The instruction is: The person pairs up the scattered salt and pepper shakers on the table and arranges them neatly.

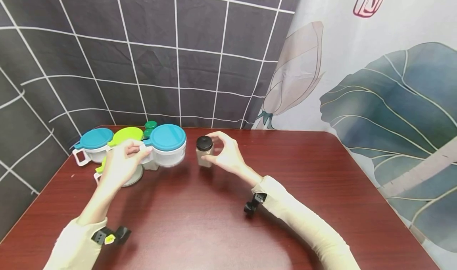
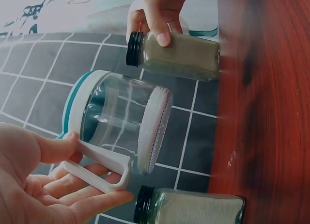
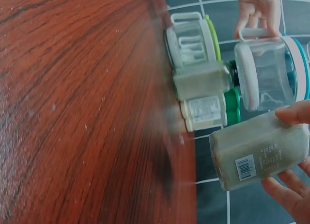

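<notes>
A dark red wooden table (image 1: pixel 200 230) lies beneath everything. Above it hangs a clear handled jar with a blue lid (image 1: pixel 166 157), the left hand (image 1: pixel 123 161) pinching its white handle (image 2: pixel 104 156) between thumb and fingers; held from one side, it could tip if that pinch loosened. Another blue-lidded jar (image 1: pixel 96 138) and two lime-lidded jars (image 1: pixel 129 134) crowd the left side, where a low swing could knock them. The right hand (image 1: pixel 228 155) grips a black-capped square bottle (image 1: pixel 205 153) by its sides, apparently raised off the tabletop; its smooth walls might slip, or it could bump the jar nearby. A matching black-capped bottle (image 3: pixel 201 81) and a labelled green-capped container (image 3: pixel 204 111) stand near the held jar, narrowing its room.
</notes>
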Available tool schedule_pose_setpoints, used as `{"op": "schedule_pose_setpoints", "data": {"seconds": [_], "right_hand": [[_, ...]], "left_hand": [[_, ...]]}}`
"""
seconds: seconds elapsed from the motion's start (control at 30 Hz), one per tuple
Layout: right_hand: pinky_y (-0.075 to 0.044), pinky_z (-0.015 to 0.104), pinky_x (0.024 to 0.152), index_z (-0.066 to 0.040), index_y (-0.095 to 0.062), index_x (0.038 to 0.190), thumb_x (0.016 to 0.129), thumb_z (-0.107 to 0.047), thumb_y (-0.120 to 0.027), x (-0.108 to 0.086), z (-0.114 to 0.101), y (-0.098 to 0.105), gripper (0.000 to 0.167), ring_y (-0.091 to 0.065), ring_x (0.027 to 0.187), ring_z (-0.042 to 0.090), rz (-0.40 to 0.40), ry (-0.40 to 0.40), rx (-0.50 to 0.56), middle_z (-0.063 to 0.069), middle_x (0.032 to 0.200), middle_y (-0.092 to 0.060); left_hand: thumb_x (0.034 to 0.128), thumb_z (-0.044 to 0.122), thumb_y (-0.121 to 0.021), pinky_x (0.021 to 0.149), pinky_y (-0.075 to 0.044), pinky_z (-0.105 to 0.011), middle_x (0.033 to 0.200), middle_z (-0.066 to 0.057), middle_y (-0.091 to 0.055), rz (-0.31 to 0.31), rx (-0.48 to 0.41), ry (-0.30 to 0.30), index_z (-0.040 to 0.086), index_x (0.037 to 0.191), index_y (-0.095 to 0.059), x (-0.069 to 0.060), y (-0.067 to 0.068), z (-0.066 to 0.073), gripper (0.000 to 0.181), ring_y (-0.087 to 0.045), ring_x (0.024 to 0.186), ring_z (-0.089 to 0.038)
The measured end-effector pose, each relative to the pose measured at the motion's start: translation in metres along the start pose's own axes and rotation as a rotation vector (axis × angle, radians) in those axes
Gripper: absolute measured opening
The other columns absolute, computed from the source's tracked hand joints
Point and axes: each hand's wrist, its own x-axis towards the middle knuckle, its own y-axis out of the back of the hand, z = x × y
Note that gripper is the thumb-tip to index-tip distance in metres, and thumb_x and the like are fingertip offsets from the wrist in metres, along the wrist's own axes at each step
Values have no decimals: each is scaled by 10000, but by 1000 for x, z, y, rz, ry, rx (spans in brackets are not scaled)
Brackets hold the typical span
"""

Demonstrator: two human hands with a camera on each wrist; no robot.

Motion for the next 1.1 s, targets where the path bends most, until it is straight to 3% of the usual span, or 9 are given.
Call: {"op": "schedule_pose_setpoints", "data": {"seconds": [0.2,0.23,0.3,0.47,0.73,0.97,1.1], "right_hand": [[-578,416,808,-39,-631,1128,625,13,-861,2,2,3,555,-657,911,264,15,-93,46,167,993,-691],[-578,417,809,-23,-627,1128,630,19,-855,2,-2,5,550,-655,908,269,17,-97,45,182,991,-687],[-576,428,811,11,-619,1130,639,36,-841,1,-10,8,540,-653,904,285,20,-96,49,212,993,-681],[-578,435,797,69,-601,1116,653,72,-812,1,-25,16,509,-656,870,274,30,-99,57,257,979,-664],[-569,469,806,61,-606,1122,649,77,-811,4,-19,22,516,-653,858,245,33,-128,65,264,988,-663],[-556,495,832,79,-599,1130,654,97,-801,8,-15,25,517,-632,871,276,21,-152,99,283,999,-650],[-559,485,832,84,-598,1127,652,105,-798,10,-14,28,516,-629,852,231,22,-156,97,286,996,-651]], "left_hand": [[927,320,-624,738,-425,-47,1103,-247,-681,-21,-24,-5,-8,1076,-626,6,-6,3,359,-649,1055,-392],[929,320,-621,725,-386,-22,1105,-244,-682,-25,-28,-4,-8,1081,-626,7,-7,4,361,-650,1056,-388],[932,314,-618,751,-434,-62,1107,-244,-681,-30,-38,-4,-9,1091,-626,9,-10,5,360,-653,1055,-383],[927,298,-625,848,-515,-281,1108,-226,-687,-21,-54,13,2,1076,-635,14,-18,7,332,-652,1064,-365],[928,278,-627,922,-513,-447,1111,-241,-680,-22,-91,40,-11,1047,-627,20,-31,9,312,-654,1057,-375],[927,250,-627,923,-515,-479,1133,-246,-671,-37,-98,68,-20,1087,-623,27,-43,10,314,-652,1063,-381],[927,255,-626,938,-508,-477,1147,-250,-663,-42,-100,92,-16,1086,-623,30,-49,13,314,-641,1082,-381]]}}
